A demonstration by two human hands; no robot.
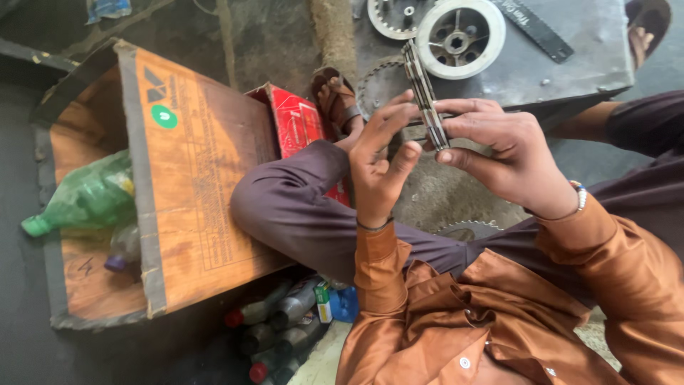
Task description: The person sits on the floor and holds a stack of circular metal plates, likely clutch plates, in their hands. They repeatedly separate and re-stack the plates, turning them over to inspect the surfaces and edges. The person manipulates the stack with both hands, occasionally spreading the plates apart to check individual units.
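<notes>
both hands grip a stack of discs [426,96]: left hand [377,160] beside it, right hand [502,153] opposite; hub [459,37] just beyond.

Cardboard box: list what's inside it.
Inside the cardboard box lie a green plastic bottle and a second bottle with a purple cap. The flap hides the rest.

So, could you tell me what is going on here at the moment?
A person seated on the ground holds a stack of thin metal discs edge-on between both hands: the left hand steadies one side and the right hand pinches the other. Beyond the hands, a pale wheel-like hub and a dark toothed sprocket lie on a grey metal sheet. A cardboard box with plastic bottles inside sits to the left.
</notes>
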